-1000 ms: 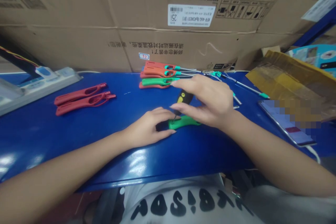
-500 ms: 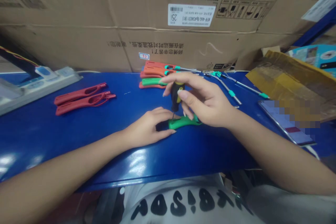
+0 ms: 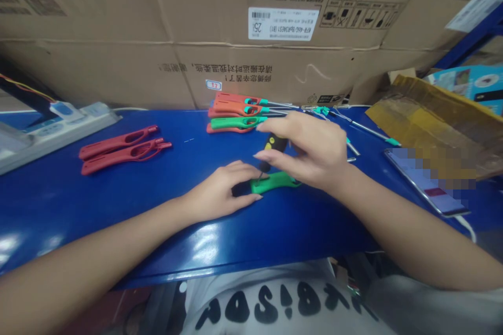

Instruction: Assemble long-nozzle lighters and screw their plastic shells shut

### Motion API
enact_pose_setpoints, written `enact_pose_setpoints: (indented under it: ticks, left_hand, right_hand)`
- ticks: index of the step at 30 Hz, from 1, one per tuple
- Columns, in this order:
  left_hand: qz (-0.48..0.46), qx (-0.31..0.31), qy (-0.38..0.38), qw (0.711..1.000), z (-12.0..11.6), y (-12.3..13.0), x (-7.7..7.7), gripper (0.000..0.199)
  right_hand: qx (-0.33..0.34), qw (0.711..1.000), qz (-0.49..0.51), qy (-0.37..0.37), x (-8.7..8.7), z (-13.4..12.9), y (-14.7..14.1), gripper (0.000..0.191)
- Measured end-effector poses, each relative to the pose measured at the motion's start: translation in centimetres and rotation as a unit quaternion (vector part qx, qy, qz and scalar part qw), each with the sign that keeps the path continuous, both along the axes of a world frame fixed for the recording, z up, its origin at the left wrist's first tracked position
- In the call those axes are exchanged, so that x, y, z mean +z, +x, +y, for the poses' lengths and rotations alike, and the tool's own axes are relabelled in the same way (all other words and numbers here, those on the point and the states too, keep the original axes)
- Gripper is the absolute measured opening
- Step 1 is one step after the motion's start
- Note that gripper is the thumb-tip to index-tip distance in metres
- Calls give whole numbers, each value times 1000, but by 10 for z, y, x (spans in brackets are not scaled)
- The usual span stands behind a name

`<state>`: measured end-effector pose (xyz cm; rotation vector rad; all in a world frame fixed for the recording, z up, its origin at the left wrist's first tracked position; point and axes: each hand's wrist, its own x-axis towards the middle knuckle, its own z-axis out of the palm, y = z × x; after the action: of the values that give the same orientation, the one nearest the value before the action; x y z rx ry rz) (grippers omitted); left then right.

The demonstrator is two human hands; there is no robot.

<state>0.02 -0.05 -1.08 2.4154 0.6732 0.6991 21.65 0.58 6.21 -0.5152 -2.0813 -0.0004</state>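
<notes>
Apparently, screwdriving is going on

The right hand [image 3: 314, 149] is gripping a black-and-yellow screwdriver [image 3: 277, 144], tilting it so the tip is meeting the left end of a green casing [image 3: 273, 183]. That casing is lying on the tabletop [image 3: 306, 230], and the left hand [image 3: 218, 191] is pinching its end between thumb and fingers. Whether it is tightening or loosening, I cannot tell. The next move is probably calling for steady pressure and a seated tip.

1. Cardboard [image 3: 196, 10] with upside-down print stands behind the worktop [image 3: 334, 225].
2. Its glossy blue surface catches pale glare [image 3: 206, 241] at front and left.
3. A blue bar [image 3: 471, 44] slants at far right.
4. A dim reddish area [image 3: 113, 311] shows beneath.
</notes>
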Motion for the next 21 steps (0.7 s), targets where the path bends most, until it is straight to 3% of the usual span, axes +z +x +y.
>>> enact_pose_setpoints:
  ticks: [5,10,15,21]
  left_hand:
    - [4,4,1,1000,0,0,0,36]
    - [0,-1,0,1000,0,0,1,37]
    - [5,2,-1,1000,0,0,1,35]
    - [0,5,5,1000,0,-1,-1,32]
  right_hand:
    - [46,992,-10,-120,-3,-1,-2,33]
    - [-13,1000,-5,-13,-5,1,2,31]
    - [81,982,-6,-172,-2,0,-1,34]
    - [-1,1000,-20,-4,-4,1,1,28]
